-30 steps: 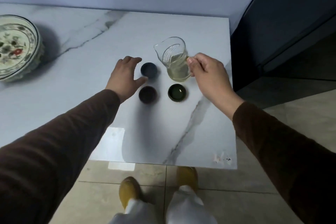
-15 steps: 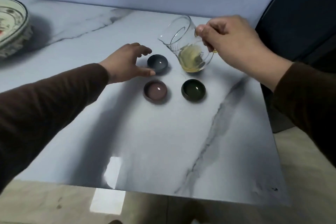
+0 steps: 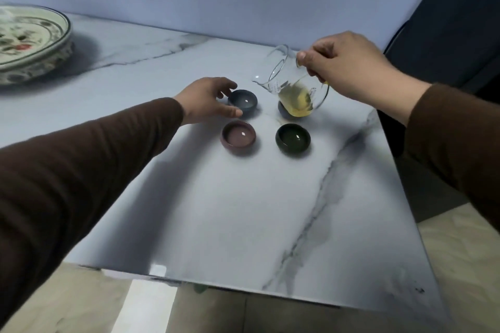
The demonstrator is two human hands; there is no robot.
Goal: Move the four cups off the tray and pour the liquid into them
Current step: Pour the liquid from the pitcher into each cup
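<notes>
Small cups stand in a square on the marble table (image 3: 243,211): a grey-blue cup (image 3: 242,100) at the back left, a mauve cup (image 3: 238,137) at the front left, a dark green cup (image 3: 292,139) at the front right. A fourth cup (image 3: 282,112) at the back right is mostly hidden behind the pitcher. My right hand (image 3: 349,67) holds a glass pitcher (image 3: 293,86) of yellow liquid, tilted with its spout to the left, above the back cups. My left hand (image 3: 205,100) rests on the table, with thumb and fingers around the left side of the grey-blue cup.
A large patterned ceramic tray (image 3: 32,43) stands at the far left of the table. A pale wall runs behind the table. The table's right edge borders a dark cabinet (image 3: 446,35); tiled floor (image 3: 460,265) lies in front and to the right.
My right hand lifted the pitcher off the table and tilted it further to the left. My left hand stayed by the grey-blue cup. The camera came closer and shifted.
</notes>
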